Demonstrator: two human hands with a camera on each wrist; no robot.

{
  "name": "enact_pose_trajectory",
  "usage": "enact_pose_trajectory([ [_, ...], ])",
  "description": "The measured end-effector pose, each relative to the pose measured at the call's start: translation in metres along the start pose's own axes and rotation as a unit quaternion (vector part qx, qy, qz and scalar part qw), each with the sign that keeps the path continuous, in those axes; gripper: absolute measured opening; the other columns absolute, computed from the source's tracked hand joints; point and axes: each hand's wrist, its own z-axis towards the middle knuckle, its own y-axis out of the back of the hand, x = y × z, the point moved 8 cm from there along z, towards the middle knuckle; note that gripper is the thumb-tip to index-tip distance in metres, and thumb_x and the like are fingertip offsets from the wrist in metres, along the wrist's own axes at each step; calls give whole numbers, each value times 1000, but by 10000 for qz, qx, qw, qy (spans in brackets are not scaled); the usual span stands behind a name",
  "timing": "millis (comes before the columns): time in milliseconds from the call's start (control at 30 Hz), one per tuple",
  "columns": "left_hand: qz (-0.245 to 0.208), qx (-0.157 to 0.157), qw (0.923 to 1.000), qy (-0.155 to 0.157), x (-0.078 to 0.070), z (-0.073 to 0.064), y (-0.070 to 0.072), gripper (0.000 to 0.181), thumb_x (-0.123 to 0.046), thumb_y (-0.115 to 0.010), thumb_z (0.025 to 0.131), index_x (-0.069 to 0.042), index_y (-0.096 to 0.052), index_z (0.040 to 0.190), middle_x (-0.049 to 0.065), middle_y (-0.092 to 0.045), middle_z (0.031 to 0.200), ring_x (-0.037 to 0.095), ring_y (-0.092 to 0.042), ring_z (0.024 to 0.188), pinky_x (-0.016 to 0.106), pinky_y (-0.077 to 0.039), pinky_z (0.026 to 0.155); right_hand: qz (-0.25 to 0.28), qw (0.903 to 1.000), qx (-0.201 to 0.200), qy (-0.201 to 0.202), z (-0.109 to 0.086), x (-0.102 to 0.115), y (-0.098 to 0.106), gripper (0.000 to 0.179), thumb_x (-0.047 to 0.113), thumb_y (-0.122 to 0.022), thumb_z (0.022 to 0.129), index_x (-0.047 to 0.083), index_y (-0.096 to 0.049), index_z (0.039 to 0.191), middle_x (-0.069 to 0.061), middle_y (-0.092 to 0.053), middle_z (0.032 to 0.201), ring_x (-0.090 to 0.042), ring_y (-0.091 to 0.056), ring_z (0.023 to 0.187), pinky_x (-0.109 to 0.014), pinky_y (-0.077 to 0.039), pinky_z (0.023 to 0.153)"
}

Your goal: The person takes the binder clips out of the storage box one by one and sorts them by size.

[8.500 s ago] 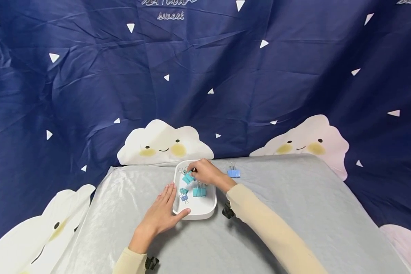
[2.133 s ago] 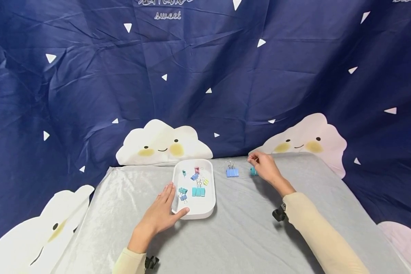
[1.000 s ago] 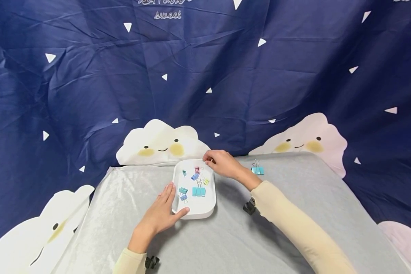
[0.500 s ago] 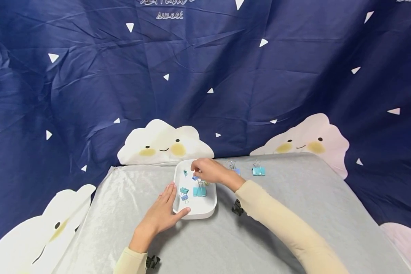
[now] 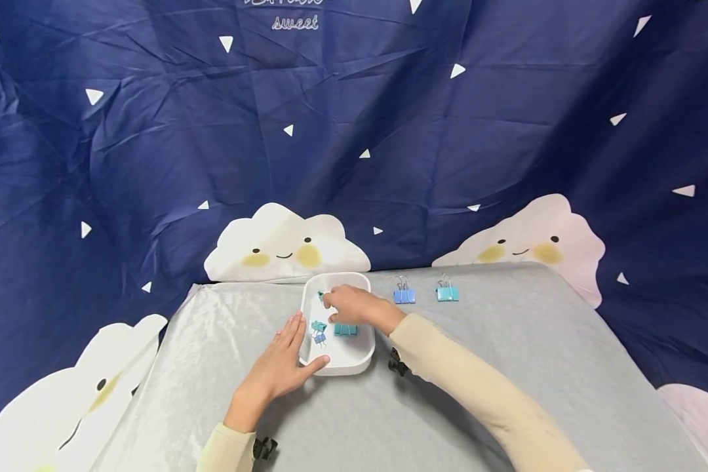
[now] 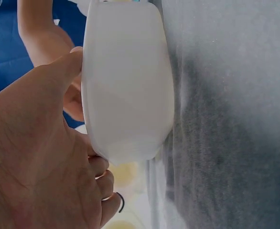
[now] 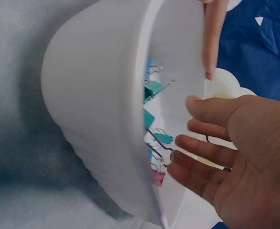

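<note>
A white plastic box (image 5: 337, 371) with rounded corners stands on grey cloth. My left hand (image 5: 278, 360) rests on it, fingers straight along the left rim and thumb at the near rim. Inside the box, my right hand (image 5: 358, 307) hovers over the binder clips with loosely bent, spread fingers. Its fingertips are near a small teal binder clip (image 7: 164, 138) and the wire handles of a large teal binder clip (image 5: 345, 330). A pink binder clip (image 7: 159, 177) shows beneath them. Another small teal binder clip (image 5: 318, 326) lies above a small blue one (image 5: 320, 338).
Right of the box, a blue binder clip (image 5: 404, 296) and a teal binder clip (image 5: 447, 293) lie side by side on the grey cloth (image 5: 507, 354). A dark blue curtain (image 5: 401, 164) with clouds hangs behind the far edge.
The right hand took a teal binder clip from the box, left it right of the blue one on the cloth, then came back over the box. The left hand has stayed put.
</note>
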Motion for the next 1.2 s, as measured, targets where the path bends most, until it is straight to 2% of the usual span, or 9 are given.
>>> enact_pose_trajectory([
  [133, 4, 5, 10000, 13, 1, 1, 0, 106, -72, -57, 99, 2, -23, 168, 17, -17, 179, 35, -17, 167, 56, -24, 135, -311, 9987, 308, -249, 1, -5, -12, 35, 27, -78, 98, 10, -73, 129, -8, -71, 126, -26, -67, 120, -42, -58, 104],
  [267, 7, 10, 10000, 37, 3, 2, -2, 107, -72, -57, 98, 1, -23, 168, 16, -16, 179, 33, -15, 167, 56, -23, 135, -292, 9973, 545, -406, 0, -11, -28, 34, 19, -84, 93, 9, -73, 124, -6, -71, 120, -21, -67, 108, -36, -58, 100],
  [367, 55, 68, 9999, 63, 3, 2, -3, 108, -73, -56, 98, 0, -20, 169, 14, -14, 180, 31, -13, 167, 54, -22, 136, -343, 9966, 573, -486, -1, -16, -37, 34, 15, -89, 87, 10, -73, 117, -4, -70, 115, -16, -63, 97, -32, -57, 95],
  [500, 77, 18, 10000, 7, 1, 2, -2, 107, -72, -57, 98, 1, -22, 168, 16, -16, 179, 33, -15, 167, 55, -24, 135, -451, 9967, 420, -521, -1, -20, -39, 34, 14, -94, 81, 13, -70, 106, -1, -67, 109, -14, -60, 91, -32, -57, 91],
  [733, 19, -2, 10000, 3, 0, 1, -1, 106, -72, -56, 99, 2, -23, 168, 17, -17, 179, 35, -16, 167, 56, -23, 135, -459, 9982, 177, -329, -1, -17, -35, 27, 9, -89, 83, 14, -68, 98, 1, -64, 98, -15, -60, 83, -32, -57, 80],
  [933, 35, 15, 10000, 23, 0, 1, -2, 106, -72, -56, 99, 2, -23, 168, 16, -17, 179, 34, -15, 167, 56, -23, 135, -124, 9997, 45, -197, -4, -16, -33, 26, 1, -84, 86, 16, -67, 100, -4, -56, 113, -15, -56, 81, -28, -54, 76],
  [1033, 48, 7, 10000, 15, -1, 1, -1, 106, -72, -56, 99, 2, -24, 168, 16, -18, 179, 33, -15, 167, 55, -23, 135, -49, 9999, -88, -103, -4, -15, -29, 24, 4, -85, 87, 16, -69, 100, -5, -56, 117, -17, -58, 84, -30, -55, 77],
  [1200, 64, -41, 10000, -10, -2, 1, 0, 106, -72, -57, 99, 3, -24, 167, 17, -18, 178, 36, -18, 166, 57, -24, 134, 101, 9992, -337, 185, -5, -11, -19, 22, 10, -89, 85, 12, -78, 104, -6, -64, 111, -21, -65, 95, -36, -59, 88],
])
